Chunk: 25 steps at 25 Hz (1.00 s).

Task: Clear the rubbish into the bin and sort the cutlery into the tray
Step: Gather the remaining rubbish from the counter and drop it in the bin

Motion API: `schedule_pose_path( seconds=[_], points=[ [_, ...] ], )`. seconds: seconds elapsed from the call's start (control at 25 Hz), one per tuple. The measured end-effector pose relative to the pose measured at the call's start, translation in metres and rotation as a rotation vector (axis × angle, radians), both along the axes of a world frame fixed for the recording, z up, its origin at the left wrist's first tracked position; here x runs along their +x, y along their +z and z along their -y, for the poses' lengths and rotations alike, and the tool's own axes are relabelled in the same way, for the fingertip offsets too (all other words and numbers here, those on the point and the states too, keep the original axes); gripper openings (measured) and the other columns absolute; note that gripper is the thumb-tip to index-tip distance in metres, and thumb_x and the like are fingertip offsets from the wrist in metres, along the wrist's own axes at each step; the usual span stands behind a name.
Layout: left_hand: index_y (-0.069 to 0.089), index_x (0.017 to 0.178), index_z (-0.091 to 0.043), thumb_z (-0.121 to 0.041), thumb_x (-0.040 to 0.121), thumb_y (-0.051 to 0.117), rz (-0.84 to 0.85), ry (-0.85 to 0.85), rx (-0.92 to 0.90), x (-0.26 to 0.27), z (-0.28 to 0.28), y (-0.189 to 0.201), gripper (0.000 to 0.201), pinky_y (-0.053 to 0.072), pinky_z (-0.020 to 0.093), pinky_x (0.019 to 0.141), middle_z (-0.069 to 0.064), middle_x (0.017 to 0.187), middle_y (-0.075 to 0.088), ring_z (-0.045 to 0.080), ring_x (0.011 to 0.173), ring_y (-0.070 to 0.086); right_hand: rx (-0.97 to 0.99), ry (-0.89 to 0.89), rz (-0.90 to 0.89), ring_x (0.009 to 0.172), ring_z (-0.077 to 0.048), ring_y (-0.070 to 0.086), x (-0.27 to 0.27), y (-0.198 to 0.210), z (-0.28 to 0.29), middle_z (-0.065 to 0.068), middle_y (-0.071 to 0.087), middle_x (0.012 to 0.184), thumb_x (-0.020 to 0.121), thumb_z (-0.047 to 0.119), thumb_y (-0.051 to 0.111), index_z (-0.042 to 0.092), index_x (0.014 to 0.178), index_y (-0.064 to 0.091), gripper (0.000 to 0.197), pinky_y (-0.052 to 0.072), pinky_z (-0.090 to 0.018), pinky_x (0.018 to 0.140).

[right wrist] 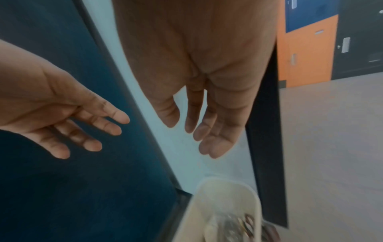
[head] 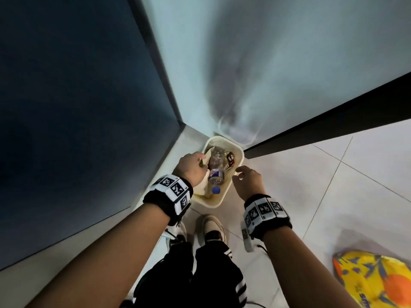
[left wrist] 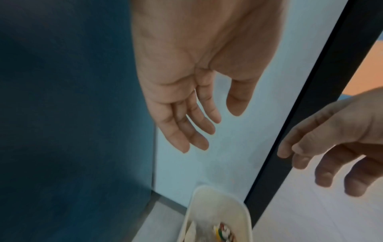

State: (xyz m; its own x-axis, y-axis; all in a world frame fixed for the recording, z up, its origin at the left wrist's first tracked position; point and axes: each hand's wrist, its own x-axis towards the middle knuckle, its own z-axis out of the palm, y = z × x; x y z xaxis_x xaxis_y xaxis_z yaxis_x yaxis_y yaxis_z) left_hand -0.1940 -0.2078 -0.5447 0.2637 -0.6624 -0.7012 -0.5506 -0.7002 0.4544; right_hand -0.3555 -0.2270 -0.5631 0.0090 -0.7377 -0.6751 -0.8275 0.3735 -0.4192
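Observation:
A cream plastic bin (head: 239, 147) stands on the floor in a corner. Inside it lie a clear plastic bottle (head: 216, 174) with a blue cap, white paper (head: 203, 187) and a wrapper (head: 231, 160). My left hand (head: 192, 166) hovers over the bin's left edge. In the left wrist view my left hand (left wrist: 207, 114) has straight fingers and holds nothing. My right hand (head: 246, 176) hangs just off the bin's right edge. Seen from its own wrist, the right hand (right wrist: 188, 131) is relaxed and empty. No cutlery or tray is in view.
A dark blue panel (head: 77, 118) bounds the left and a black frame (head: 333, 121) runs along the right of the pale wall. My shoes (head: 211, 227) stand on white floor tiles before the bin. A yellow and orange bag (head: 373, 281) lies at the lower right.

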Motion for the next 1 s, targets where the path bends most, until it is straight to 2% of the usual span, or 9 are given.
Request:
schedule_pose_path(
  seconds=[0.12, 0.28, 0.44, 0.56, 0.68, 0.76, 0.84, 0.92, 1.0],
  points=[
    [0.059, 0.120, -0.019, -0.019, 0.088, 0.056, -0.042, 0.066, -0.048, 0.006, -0.016, 0.089, 0.032, 0.040, 0.020, 0.089, 0.003, 0.120, 0.065, 0.021, 0.112, 0.058, -0.014, 0.070, 0.071, 0.110, -0.031, 0.059, 0.010, 0.088, -0.005, -0.017, 0.066, 0.114, 0.088, 0.014, 0.053, 0.005, 0.114, 0.063, 0.029, 0.043, -0.027, 0.090],
    [0.063, 0.115, -0.015, -0.016, 0.086, 0.058, -0.095, 0.209, -0.166, 0.023, -0.040, 0.227, 0.029, 0.041, 0.022, 0.094, 0.005, 0.112, 0.068, 0.019, 0.109, 0.061, -0.066, 0.218, 0.186, 0.105, -0.030, 0.061, 0.034, 0.214, -0.013, -0.015, 0.068, 0.110, 0.088, 0.009, 0.051, 0.003, 0.109, 0.064, 0.026, 0.044, -0.026, 0.085],
    [0.063, 0.115, -0.015, -0.019, 0.087, 0.059, -0.063, 0.321, -0.315, 0.039, -0.067, 0.340, 0.028, 0.037, 0.012, 0.081, -0.001, 0.102, 0.065, 0.012, 0.099, 0.060, -0.172, 0.352, 0.274, 0.089, -0.027, 0.066, 0.063, 0.308, -0.021, 0.000, 0.065, 0.088, 0.083, 0.020, 0.054, 0.019, 0.103, 0.065, 0.023, 0.053, -0.037, 0.086],
    [0.062, 0.114, -0.016, -0.021, 0.087, 0.059, -0.008, 0.382, -0.395, 0.051, -0.102, 0.415, 0.028, 0.038, 0.004, 0.058, -0.007, 0.088, 0.061, 0.007, 0.083, 0.055, -0.225, 0.520, 0.433, 0.070, -0.018, 0.057, 0.090, 0.378, -0.032, -0.002, 0.059, 0.083, 0.085, 0.012, 0.057, 0.009, 0.105, 0.065, 0.022, 0.045, -0.010, 0.066],
    [0.064, 0.108, -0.018, -0.021, 0.086, 0.062, 0.055, 0.568, -0.489, 0.078, -0.149, 0.476, 0.023, 0.039, 0.007, 0.055, -0.014, 0.074, 0.055, 0.003, 0.065, 0.053, -0.308, 0.686, 0.564, 0.066, -0.008, 0.055, 0.130, 0.445, -0.044, 0.000, 0.061, 0.082, 0.086, 0.011, 0.058, 0.011, 0.103, 0.067, 0.019, 0.039, 0.002, 0.058],
    [0.064, 0.105, -0.022, -0.022, 0.086, 0.061, 0.095, 0.667, -0.554, 0.095, -0.181, 0.511, 0.020, 0.040, 0.007, 0.054, -0.014, 0.075, 0.058, 0.004, 0.064, 0.055, -0.358, 0.763, 0.642, 0.063, 0.002, 0.057, 0.158, 0.481, -0.053, 0.002, 0.061, 0.085, 0.086, 0.011, 0.057, 0.012, 0.102, 0.067, 0.019, 0.038, 0.005, 0.058],
    [0.064, 0.107, -0.021, -0.023, 0.086, 0.060, 0.170, 0.755, -0.605, 0.114, -0.216, 0.537, 0.021, 0.043, 0.012, 0.059, -0.014, 0.075, 0.059, 0.009, 0.067, 0.056, -0.390, 0.849, 0.725, 0.056, 0.008, 0.056, 0.192, 0.513, -0.072, 0.005, 0.060, 0.085, 0.086, 0.012, 0.056, 0.015, 0.101, 0.066, 0.018, 0.039, 0.003, 0.056],
    [0.065, 0.107, -0.019, -0.020, 0.086, 0.060, 0.247, 0.839, -0.625, 0.134, -0.248, 0.554, 0.022, 0.043, 0.020, 0.065, -0.014, 0.076, 0.059, 0.013, 0.071, 0.055, -0.396, 0.931, 0.794, 0.061, 0.000, 0.059, 0.228, 0.536, -0.096, 0.002, 0.063, 0.086, 0.085, 0.012, 0.057, 0.014, 0.101, 0.067, 0.019, 0.042, -0.002, 0.060],
    [0.065, 0.105, -0.020, -0.018, 0.085, 0.061, 0.333, 0.911, -0.623, 0.154, -0.280, 0.563, 0.020, 0.041, 0.012, 0.060, -0.011, 0.078, 0.059, 0.012, 0.071, 0.054, -0.373, 1.013, 0.838, 0.068, -0.012, 0.061, 0.261, 0.548, -0.122, 0.000, 0.064, 0.089, 0.085, 0.012, 0.058, 0.014, 0.102, 0.067, 0.019, 0.049, -0.017, 0.072]
  ],
)
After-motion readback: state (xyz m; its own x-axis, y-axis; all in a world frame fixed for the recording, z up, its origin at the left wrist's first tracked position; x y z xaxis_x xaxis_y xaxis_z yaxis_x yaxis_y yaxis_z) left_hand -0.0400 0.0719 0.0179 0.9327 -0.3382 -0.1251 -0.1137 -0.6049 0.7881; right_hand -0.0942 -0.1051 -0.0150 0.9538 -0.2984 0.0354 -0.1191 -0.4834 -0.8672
